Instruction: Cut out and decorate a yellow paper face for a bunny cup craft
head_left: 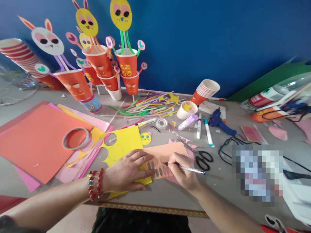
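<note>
My left hand (132, 170) lies flat with fingers spread, resting on a yellow paper sheet (128, 136) and the edge of a peach paper sheet (170, 149). Fingers of my right hand (183, 171) are closed round a pen (191, 169), whose tip meets the peach paper. Rows of small oval shapes are drawn there, some coloured dark grey and others outlined. Circles have been cut from the yellow sheet, and one more is outlined on it. Just right of the peach paper lie black-handled scissors (204, 158). A small yellow face cutout (145, 138) sits above the sheets.
Orange paper (41, 139) with a tape roll (75, 138) lies at left. Red cup figures (75, 84) stand behind. Pipe cleaners (143, 105), a white cup (186, 110), markers (208, 132) and a blue glue gun (221, 123) with its cord are at the back and right.
</note>
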Action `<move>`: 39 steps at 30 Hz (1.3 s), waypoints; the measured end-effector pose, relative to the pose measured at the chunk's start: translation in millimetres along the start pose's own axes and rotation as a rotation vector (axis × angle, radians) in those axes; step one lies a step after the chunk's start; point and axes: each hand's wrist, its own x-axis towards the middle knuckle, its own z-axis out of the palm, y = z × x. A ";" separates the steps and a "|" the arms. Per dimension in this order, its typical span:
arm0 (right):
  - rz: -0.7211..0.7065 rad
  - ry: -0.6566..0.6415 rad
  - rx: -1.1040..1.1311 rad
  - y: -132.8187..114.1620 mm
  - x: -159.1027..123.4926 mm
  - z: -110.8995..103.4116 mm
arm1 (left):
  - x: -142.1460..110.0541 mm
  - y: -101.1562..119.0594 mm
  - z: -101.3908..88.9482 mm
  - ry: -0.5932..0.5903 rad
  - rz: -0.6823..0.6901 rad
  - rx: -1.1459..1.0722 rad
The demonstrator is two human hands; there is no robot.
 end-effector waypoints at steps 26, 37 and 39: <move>0.014 -0.065 0.019 -6.9 2.9 -1.9 | 0.1 0.8 -2.6 0.006 -0.003 -0.008; -0.002 -0.056 0.055 -7.6 0.3 -1.8 | 0.4 0.3 -1.3 0.007 -0.003 -0.009; -0.046 -0.078 0.035 -10.5 2.3 -2.1 | 0.4 0.4 -1.7 0.003 -0.001 -0.009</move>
